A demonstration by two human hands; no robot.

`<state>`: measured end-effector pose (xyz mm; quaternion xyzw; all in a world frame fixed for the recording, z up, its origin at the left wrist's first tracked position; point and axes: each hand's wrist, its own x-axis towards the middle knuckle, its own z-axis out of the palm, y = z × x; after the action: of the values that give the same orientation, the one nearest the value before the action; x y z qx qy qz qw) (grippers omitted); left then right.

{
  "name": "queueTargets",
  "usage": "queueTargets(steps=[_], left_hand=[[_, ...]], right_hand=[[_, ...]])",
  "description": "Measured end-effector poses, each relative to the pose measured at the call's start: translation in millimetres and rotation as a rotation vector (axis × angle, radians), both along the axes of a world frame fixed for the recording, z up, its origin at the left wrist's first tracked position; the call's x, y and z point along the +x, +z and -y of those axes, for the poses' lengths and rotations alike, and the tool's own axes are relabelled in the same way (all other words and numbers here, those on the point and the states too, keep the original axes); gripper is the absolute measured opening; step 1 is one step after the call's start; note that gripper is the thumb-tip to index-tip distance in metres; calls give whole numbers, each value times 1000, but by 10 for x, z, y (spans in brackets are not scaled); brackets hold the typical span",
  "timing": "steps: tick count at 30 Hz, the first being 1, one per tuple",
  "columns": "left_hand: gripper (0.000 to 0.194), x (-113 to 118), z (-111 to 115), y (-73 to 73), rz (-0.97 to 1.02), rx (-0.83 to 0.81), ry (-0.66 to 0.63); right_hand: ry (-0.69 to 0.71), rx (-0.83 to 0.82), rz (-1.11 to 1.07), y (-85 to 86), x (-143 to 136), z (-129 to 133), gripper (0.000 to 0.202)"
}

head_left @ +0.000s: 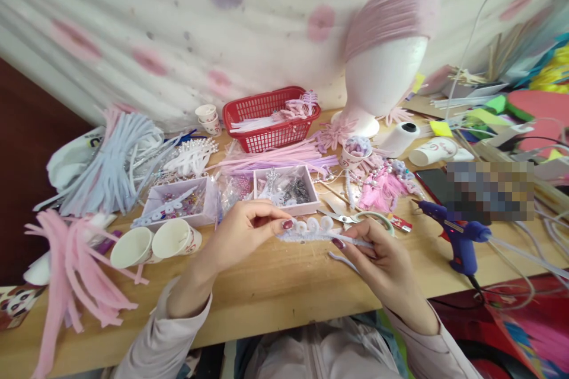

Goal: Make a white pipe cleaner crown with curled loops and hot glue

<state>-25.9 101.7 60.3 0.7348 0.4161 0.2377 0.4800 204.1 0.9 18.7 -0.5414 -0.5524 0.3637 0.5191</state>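
Above the table's front edge I hold a pale lilac pipe-cleaner piece (306, 233) with a row of small curled loops along its top. My left hand (249, 231) pinches its left end between thumb and fingers. At the other end my right hand (377, 254) is closed on the straight pipe-cleaner strip. Just behind the piece lie scissors (340, 217) with pale green handles, partly hidden by my right hand. A loose pale strip (343, 260) rests on the table below the piece.
A blue glue gun (456, 234) stands at the right, its cord trailing off. Two paper cups (175, 238) and pink pipe cleaners (80, 272) are at the left. Behind are bead boxes (287, 208), a red basket (267, 100) and a foam head (384, 71).
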Motion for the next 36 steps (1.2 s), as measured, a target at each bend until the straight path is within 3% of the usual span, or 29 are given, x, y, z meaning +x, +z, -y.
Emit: queueTargets(steps=[8,15,17,19,21,23,27,31,36], left_hand=[[22,26,37,22,-40,-37,-36],[23,22,3,91,-36,2,-43],[24,20,41,78,34,35,50],[26,38,153,5,159,5,268],[27,95,332,-129,349,-84,570],[31,202,534,-284,463,-256,699],[42,495,801,-457,527,-521,593],[42,686,812,-437,584,-556,564],[35,725,790,-452,642,-536,578]], right_hand=[[-28,19,5,20,15,16,11],[27,-44,-42,-68,55,35,12],[37,-58,-60,-94,63,40,12],[30,-59,-75,-106,59,42,10],[12,-43,-77,-102,34,39,8],[-6,-17,-65,-90,-19,30,8],[-43,56,-41,-107,-178,16,8],[-45,81,-8,-173,-299,42,6],[-36,178,171,-168,-309,60,9]])
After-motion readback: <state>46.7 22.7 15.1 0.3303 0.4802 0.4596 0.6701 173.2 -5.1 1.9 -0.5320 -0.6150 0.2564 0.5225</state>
